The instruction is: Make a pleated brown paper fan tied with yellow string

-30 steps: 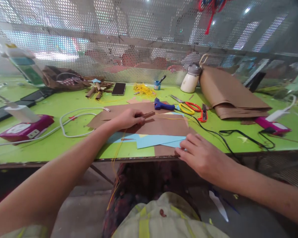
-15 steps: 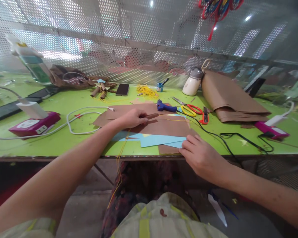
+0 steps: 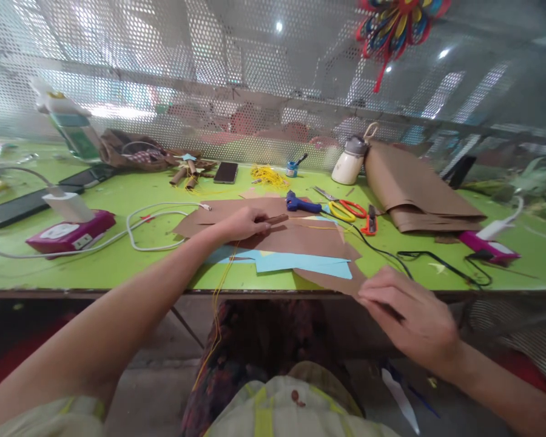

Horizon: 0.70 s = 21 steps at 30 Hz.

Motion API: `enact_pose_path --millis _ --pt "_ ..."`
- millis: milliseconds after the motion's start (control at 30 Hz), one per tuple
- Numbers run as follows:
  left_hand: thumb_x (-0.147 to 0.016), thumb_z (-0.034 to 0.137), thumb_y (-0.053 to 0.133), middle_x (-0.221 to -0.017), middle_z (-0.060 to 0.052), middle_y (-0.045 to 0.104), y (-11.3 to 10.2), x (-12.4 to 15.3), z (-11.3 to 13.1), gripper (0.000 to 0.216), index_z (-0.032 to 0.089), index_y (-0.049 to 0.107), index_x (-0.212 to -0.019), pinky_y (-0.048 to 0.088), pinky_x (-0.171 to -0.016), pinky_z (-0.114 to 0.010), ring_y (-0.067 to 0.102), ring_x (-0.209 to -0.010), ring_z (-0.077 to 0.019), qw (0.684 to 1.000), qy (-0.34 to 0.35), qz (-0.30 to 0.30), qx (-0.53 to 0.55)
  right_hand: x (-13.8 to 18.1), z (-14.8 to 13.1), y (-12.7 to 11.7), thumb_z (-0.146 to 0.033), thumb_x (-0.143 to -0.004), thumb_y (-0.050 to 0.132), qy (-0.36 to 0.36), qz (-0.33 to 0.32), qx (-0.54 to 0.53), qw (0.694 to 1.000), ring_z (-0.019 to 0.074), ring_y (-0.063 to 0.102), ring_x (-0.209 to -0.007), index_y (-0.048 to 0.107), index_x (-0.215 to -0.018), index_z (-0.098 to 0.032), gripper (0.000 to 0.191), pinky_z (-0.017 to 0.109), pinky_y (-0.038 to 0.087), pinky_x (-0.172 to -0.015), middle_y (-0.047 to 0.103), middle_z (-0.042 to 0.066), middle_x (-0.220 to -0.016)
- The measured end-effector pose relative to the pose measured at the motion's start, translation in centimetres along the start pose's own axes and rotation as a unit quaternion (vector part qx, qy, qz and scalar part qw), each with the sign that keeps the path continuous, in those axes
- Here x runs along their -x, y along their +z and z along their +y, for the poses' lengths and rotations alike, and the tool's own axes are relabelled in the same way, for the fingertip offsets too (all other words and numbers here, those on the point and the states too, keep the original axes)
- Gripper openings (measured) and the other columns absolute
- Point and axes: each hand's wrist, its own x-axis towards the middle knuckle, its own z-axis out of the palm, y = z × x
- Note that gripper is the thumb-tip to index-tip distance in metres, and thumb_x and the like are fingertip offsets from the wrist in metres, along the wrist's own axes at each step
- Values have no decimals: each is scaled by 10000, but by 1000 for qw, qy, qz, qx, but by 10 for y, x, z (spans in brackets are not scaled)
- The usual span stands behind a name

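Note:
My left hand point(image 3: 246, 223) rests over the brown paper sheets point(image 3: 313, 237), closed around a thin brown paper roll point(image 3: 278, 218) that sticks out to the right. Yellow thread point(image 3: 217, 297) runs from below that hand over the table's front edge. At the front right, my right hand point(image 3: 409, 309) pinches the corner of a brown paper piece point(image 3: 330, 280), which juts past the table edge. A light blue paper strip point(image 3: 304, 264) lies partly over this piece. Behind the papers sits a blue glue gun point(image 3: 303, 203) with a black cord.
Scissors point(image 3: 343, 210) and an orange cutter point(image 3: 370, 221) lie right of the glue gun. Folded brown paper point(image 3: 418, 188) leans by a white bottle point(image 3: 348, 162). At the back are a phone point(image 3: 226, 172) and yellow thread bundle point(image 3: 269, 176). A purple power socket point(image 3: 73, 233) stands left.
My right hand has moved right and towards me, drawing the brown paper piece out from under the others. The left hand has stayed in place with the paper roll.

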Motion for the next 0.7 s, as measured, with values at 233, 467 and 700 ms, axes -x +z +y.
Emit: enact_pose_path --millis 233,467,700 --pt "-764 428 468 -706 -20 602 3 0 -5 321 144 616 -787 326 -568 -242 507 -623 -141 1000 13 2 -13 -45 13 -18 -270 -819 577 119 94 79 985 163 611 -637 587 -824 -228 43 272 454 -600 656 21 -738" --pt "-757 410 486 -745 -32 641 3 5 -6 321 144 647 -837 365 -601 -244 524 -677 -157 1000 19 19 5 -108 47 16 -432 -799 553 260 17 -206 943 154 571 -608 576 -792 -172 261 257 430 -550 632 28 -689" --pt "-767 429 485 -734 -25 634 3 3 -7 325 144 636 -805 354 -578 -245 517 -651 -152 1000 20 12 12 -140 61 -1 -460 -774 572 257 108 -227 933 142 539 -560 581 -798 -198 263 264 411 -514 605 17 -675"
